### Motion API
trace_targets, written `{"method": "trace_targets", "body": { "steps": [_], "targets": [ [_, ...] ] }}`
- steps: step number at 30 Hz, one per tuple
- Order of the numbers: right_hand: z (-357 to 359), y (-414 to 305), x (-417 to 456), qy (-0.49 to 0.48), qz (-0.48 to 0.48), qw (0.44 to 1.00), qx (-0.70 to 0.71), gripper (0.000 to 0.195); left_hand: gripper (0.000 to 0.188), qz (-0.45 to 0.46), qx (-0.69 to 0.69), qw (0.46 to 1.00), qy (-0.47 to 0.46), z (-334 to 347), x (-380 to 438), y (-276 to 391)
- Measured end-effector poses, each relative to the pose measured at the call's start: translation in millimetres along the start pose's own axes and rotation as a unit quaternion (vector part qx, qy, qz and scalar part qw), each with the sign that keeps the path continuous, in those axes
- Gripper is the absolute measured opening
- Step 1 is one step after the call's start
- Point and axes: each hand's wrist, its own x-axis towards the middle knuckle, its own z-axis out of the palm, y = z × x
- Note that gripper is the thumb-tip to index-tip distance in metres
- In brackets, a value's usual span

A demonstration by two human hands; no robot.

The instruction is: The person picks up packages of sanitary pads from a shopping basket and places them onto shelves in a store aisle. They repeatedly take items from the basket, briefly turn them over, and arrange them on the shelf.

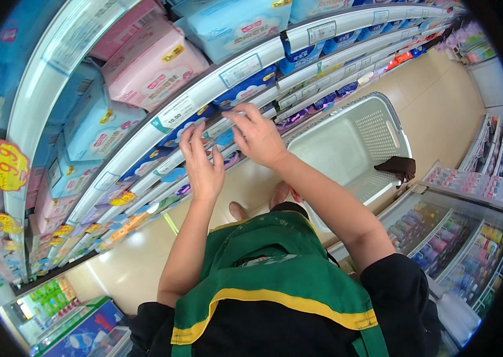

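Note:
Both hands reach to the front of a store shelf stocked with soft plastic packs. My left hand [203,167] is at the shelf fronts, its fingertips near a dark blue pack [185,130]; its fingers are apart and hold nothing that shows. Just right of it, my right hand [258,136] is raised with bent, spread fingers, below another dark blue pack [247,91]. A white shelf edge with a price tag [179,114] runs above the hands. Over that edge lie a pink pack [157,67] and a light blue pack [238,26].
A pale plastic basket [329,156] with perforated walls stands on the floor at the right, a dark cloth [396,169] over its rim. Behind it is a glass-topped case [443,241] of bottles. Light blue packs [99,129] fill the shelf at left. A display case [82,332] stands lower left.

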Motion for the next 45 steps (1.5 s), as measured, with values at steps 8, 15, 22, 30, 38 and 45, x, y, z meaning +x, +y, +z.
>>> {"method": "trace_targets", "body": {
  "steps": [8,15,22,30,38,45],
  "targets": [
    [36,-38,26,-0.042,0.024,0.999,-0.024,0.041,0.06,-0.076,0.062,0.995,-0.014,-30,1,-15],
    [54,-41,38,-0.037,0.063,0.995,-0.074,0.038,0.061,-0.085,0.113,0.989,-0.033,-50,-4,-34],
    [62,-48,38,-0.024,0.072,0.994,-0.079,0.038,0.06,-0.07,0.104,0.991,-0.053,-65,-7,-52],
    [59,-46,44,-0.06,0.06,0.989,-0.118,0.035,0.059,-0.082,0.089,0.99,-0.073,-77,-6,-60],
    [55,-43,42,-0.096,0.036,0.984,-0.146,0.039,0.06,-0.092,0.067,0.99,-0.077,-76,-6,-61],
    [55,-32,45,-0.108,-0.01,0.982,-0.158,0.037,0.061,-0.105,0.06,0.989,-0.085,-78,-7,-63]
  ]
}}
